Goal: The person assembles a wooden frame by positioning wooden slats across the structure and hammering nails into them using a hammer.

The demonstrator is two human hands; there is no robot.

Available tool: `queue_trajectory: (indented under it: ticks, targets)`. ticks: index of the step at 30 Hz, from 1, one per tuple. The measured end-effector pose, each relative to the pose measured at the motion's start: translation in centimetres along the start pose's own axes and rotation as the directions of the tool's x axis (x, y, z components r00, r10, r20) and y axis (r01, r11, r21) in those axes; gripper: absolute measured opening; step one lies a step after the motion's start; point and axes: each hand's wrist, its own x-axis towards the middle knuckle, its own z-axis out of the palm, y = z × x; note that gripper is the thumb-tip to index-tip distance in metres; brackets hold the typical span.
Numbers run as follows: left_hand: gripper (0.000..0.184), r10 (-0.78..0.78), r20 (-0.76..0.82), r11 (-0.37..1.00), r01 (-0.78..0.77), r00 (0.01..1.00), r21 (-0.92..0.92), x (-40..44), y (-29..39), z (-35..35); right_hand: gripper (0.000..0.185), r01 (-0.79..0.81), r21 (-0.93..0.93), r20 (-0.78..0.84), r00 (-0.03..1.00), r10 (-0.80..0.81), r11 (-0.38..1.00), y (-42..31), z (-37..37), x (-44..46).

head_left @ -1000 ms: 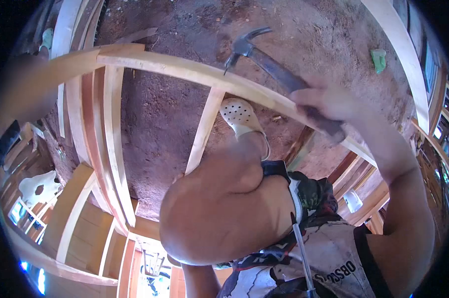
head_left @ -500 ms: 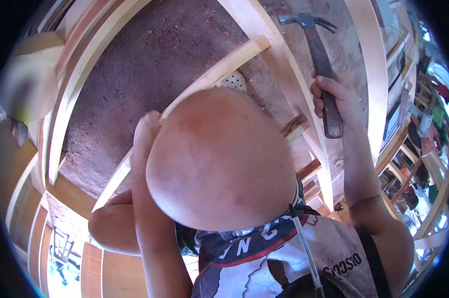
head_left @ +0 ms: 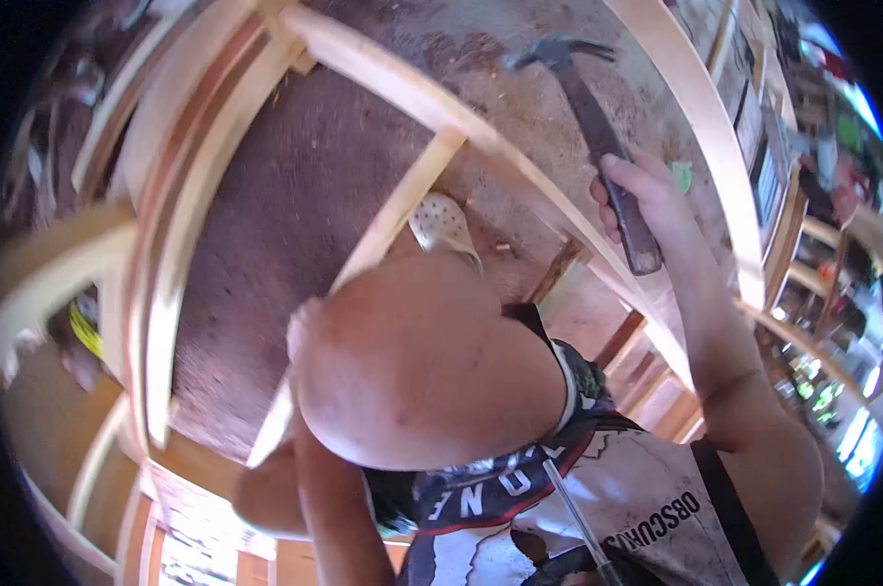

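Observation:
My right hand (head_left: 645, 195) is closed round the lower handle of a claw hammer (head_left: 588, 112), raised on the right with its head pointing away from me. On the left, my left hand (head_left: 303, 332) is closed at a narrow wooden slat (head_left: 402, 203), and its fingers are partly hidden behind my bent knee (head_left: 422, 361). The slat's far end meets a long wooden rail (head_left: 402, 86) of a frame. My knee covers the middle of the slat.
A perforated light shoe (head_left: 441, 223) shows beyond my knee on the dirt floor (head_left: 285, 186). Wooden frame pieces (head_left: 192, 234) stand on the left, and another long board (head_left: 700, 117) curves past on the right. Short crosspieces (head_left: 559, 272) join the rail near my knee.
The view has swung, so the frame and slat appear farther left and more of the frame's far corner shows. The hammer stays in my right hand, its head now slightly farther left.

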Motion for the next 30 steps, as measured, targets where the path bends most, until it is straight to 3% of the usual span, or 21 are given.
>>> queue_trajectory:
  ticks: [2,3,5,6,7,9,12,14,15,17,18,19,20,21,23,25,26,28,29,30]
  targets:
    - [0.037,0.085,0.189,0.996,-0.082,0.978,-0.026,-1.3,8.1,-1.2,0.029,-0.091,-0.084,0.008,0.996,0.092,0.992,1.3,-1.5,2.1]
    - [0.037,0.119,0.278,0.993,-0.113,0.953,-0.037,-1.7,12.1,-1.8,0.029,-0.092,-0.033,-0.006,0.996,0.092,0.995,2.3,-1.9,2.9]
    - [0.037,0.149,0.428,0.989,-0.139,0.891,-0.054,-2.3,19.3,-2.4,0.026,-0.129,-0.177,-0.032,0.992,0.125,0.976,3.9,-2.1,5.0]
    - [0.037,0.140,0.473,0.990,-0.137,0.870,-0.040,-2.2,22.1,-2.6,0.023,-0.117,-0.116,0.073,0.989,0.126,0.986,3.3,-1.4,5.1]
    - [0.037,0.128,0.506,0.991,-0.132,0.853,-0.028,-1.9,24.1,-2.9,0.023,-0.134,-0.083,0.070,0.988,0.140,0.988,2.9,-2.1,5.6]
    - [0.036,0.083,0.547,0.995,-0.103,0.833,0.006,-1.2,26.8,-3.2,0.024,-0.271,-0.084,0.139,0.950,0.281,0.959,2.7,-3.6,7.0]
    - [0.036,0.022,0.573,0.998,-0.053,0.819,0.037,-0.1,28.3,-3.5,0.028,-0.137,0.031,-0.053,0.989,0.138,0.990,1.9,-9.2,9.1]
    - [0.036,-0.006,0.583,0.999,-0.023,0.812,0.042,0.7,28.8,-3.5,0.028,0.119,0.098,-0.381,0.922,-0.073,0.988,0.4,-12.7,10.3]
    - [0.036,-0.019,0.587,0.999,-0.010,0.810,0.046,0.9,28.9,-3.5,0.028,0.104,0.103,-0.379,0.924,-0.057,0.989,0.5,-15.1,11.7]
    - [0.035,-0.041,0.593,0.999,0.013,0.805,0.051,1.3,29.3,-3.4,0.029,0.368,0.419,-0.354,0.908,-0.223,0.830,-0.2,-17.1,14.0]
    - [0.035,-0.043,0.594,0.999,0.016,0.803,0.051,1.5,29.4,-3.3,0.024,0.228,0.225,-0.448,0.888,-0.107,0.947,1.4,-16.1,14.1]
    - [0.035,-0.051,0.593,0.998,0.025,0.804,0.052,1.8,29.6,-3.1,0.023,0.016,-0.022,-0.300,0.954,-0.022,1.000,2.7,-12.8,13.0]
    - [0.035,-0.053,0.593,0.998,0.028,0.803,0.052,2.0,29.9,-2.8,0.024,-0.066,-0.168,-0.105,0.993,0.048,0.984,3.5,-9.9,11.8]
    - [0.035,-0.060,0.596,0.998,0.033,0.801,0.056,2.1,30.1,-2.7,0.026,-0.079,-0.330,0.096,0.989,0.117,0.941,4.3,-7.0,10.6]
    - [0.035,-0.068,0.596,0.997,0.041,0.800,0.058,2.0,30.1,-2.5,0.028,0.004,-0.339,0.355,0.927,0.124,0.941,4.2,-6.0,10.0]
    - [0.035,-0.076,0.584,0.997,0.059,0.808,0.047,2.1,30.2,-2.3,0.035,-0.085,-0.169,0.097,0.990,0.102,0.982,2.4,-6.8,10.5]
    - [0.034,-0.082,0.582,0.997,0.070,0.809,0.043,1.9,30.3,-2.4,0.033,-0.089,-0.197,-0.150,0.987,0.059,0.976,0.1,-7.1,10.0]
    - [0.034,-0.092,0.576,0.996,0.086,0.812,0.038,1.9,30.3,-2.4,0.034,0.018,0.016,-0.283,0.959,-0.013,1.000,0.6,-12.5,12.5]
    - [0.034,-0.097,0.576,0.995,0.093,0.811,0.037,2.0,30.4,-2.3,0.034,0.012,0.018,-0.287,0.958,-0.006,1.000,1.3,-14.2,13.6]
    - [0.034,-0.096,0.575,0.995,0.092,0.812,0.035,2.0,30.4,-2.2,0.034,0.177,0.196,-0.304,0.946,-0.112,0.965,1.8,-15.5,14.7]
